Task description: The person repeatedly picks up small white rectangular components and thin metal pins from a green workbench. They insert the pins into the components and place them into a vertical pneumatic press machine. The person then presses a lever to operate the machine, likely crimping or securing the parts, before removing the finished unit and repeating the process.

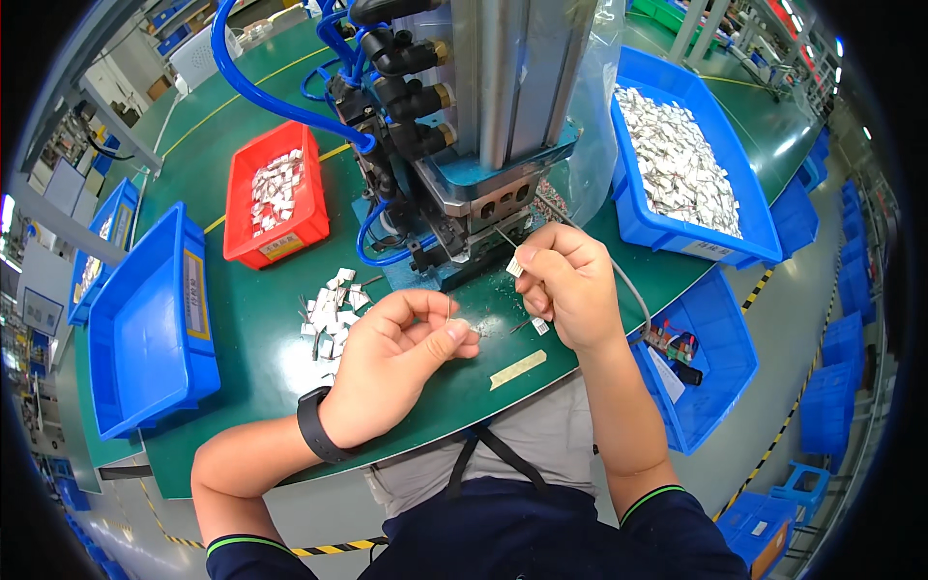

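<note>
With right hand (570, 287), just right of center frame, pinches a small white wired piece (513, 266) with its lead angled up toward the metal machine (503, 179) at top center. With left hand (406, 338), at center, closes thumb and fingertips on a thin lead (449, 309), with the rest too covered to tell. Works over a green table (449, 391), with loose white pieces (333, 317) heaped left of center, a red bin (240, 188) at upper left and a blue bin (655, 222) full of similar pieces at upper right.
</note>
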The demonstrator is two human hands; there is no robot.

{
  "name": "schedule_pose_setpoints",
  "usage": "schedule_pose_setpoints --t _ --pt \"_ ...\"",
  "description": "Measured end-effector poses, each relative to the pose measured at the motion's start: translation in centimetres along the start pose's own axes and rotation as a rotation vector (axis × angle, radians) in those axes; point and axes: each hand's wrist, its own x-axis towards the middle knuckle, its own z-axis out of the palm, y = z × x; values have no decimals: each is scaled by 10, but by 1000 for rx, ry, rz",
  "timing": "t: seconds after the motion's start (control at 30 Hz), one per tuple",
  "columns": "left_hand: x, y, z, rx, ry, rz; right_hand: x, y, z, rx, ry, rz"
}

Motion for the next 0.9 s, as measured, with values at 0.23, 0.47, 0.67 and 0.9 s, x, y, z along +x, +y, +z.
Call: schedule_pose_setpoints --t 0.23,0.47,0.67,0.9 --pt "14 5 8 -172 -24 -81 0 3 -4 63 -91 10" --pt "16 2 8 -121 -43 -6 -1 0 -4 -102 -259 97" --pt "18 -1 10 -112 -22 20 -2 -4 -1 -26 -297 202" --pt "18 -2 9 -108 53 24 -2 -5 1 -14 -303 196"
